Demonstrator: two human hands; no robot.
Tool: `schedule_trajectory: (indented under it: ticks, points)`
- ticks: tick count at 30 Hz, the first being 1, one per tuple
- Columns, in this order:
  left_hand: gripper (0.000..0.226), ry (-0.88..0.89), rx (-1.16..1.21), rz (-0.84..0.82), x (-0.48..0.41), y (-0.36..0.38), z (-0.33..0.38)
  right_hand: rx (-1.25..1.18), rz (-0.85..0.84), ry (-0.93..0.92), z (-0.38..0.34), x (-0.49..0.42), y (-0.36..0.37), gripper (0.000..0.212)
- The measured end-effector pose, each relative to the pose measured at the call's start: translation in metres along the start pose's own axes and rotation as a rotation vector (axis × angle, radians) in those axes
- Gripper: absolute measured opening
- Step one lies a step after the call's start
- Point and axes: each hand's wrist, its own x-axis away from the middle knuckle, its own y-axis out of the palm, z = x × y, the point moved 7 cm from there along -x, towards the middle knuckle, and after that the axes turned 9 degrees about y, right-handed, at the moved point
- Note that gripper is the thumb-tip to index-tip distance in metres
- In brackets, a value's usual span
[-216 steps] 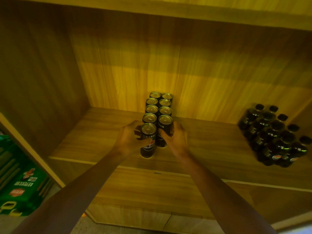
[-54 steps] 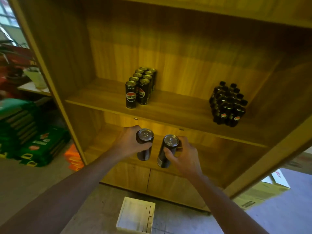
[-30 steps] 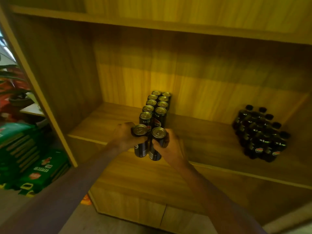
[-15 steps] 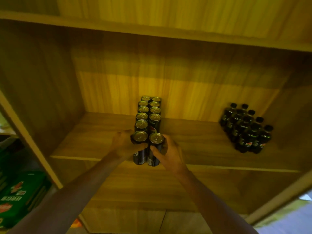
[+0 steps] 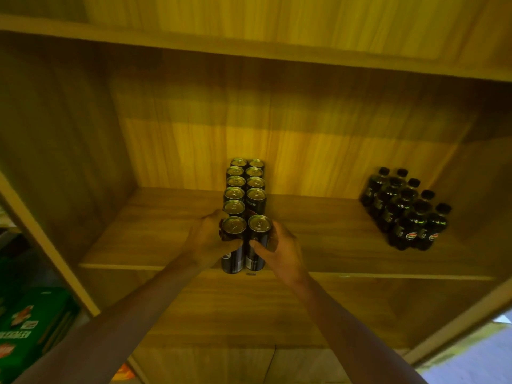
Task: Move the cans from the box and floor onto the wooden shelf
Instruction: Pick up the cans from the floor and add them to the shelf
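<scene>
Two rows of dark cans point(image 5: 245, 184) with gold tops stand on the wooden shelf point(image 5: 155, 231), running from the back wall toward the front. My left hand point(image 5: 206, 239) grips a can point(image 5: 233, 245) at the front of the left row. My right hand point(image 5: 279, 250) grips a second can point(image 5: 257, 242) at the front of the right row. Both held cans are upright, side by side, at the shelf's front edge. Whether their bases touch the board I cannot tell.
A cluster of dark bottles point(image 5: 407, 209) with black caps stands at the shelf's right. An upper shelf board point(image 5: 249, 48) hangs overhead. Green packs point(image 5: 30, 331) lie on the floor at the left. Cabinet doors point(image 5: 274, 364) sit below the shelf.
Both hands have carried the two cans up from below the shelf to the front of the rows; over the last half second they edged slightly further in.
</scene>
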Motion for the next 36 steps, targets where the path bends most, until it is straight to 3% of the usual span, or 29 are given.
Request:
schedule_trajectory:
  ticks: [25, 36]
  points:
    - [0.049, 0.022, -0.006, 0.048, -0.006, 0.003, -0.010, 0.056, 0.019, 0.018, 0.008, -0.048, 0.017, 0.057]
    - [0.038, -0.020, 0.060, 0.059, 0.005, 0.001, -0.007, 0.155, -0.026, 0.010, -0.006, -0.046, 0.012, 0.058]
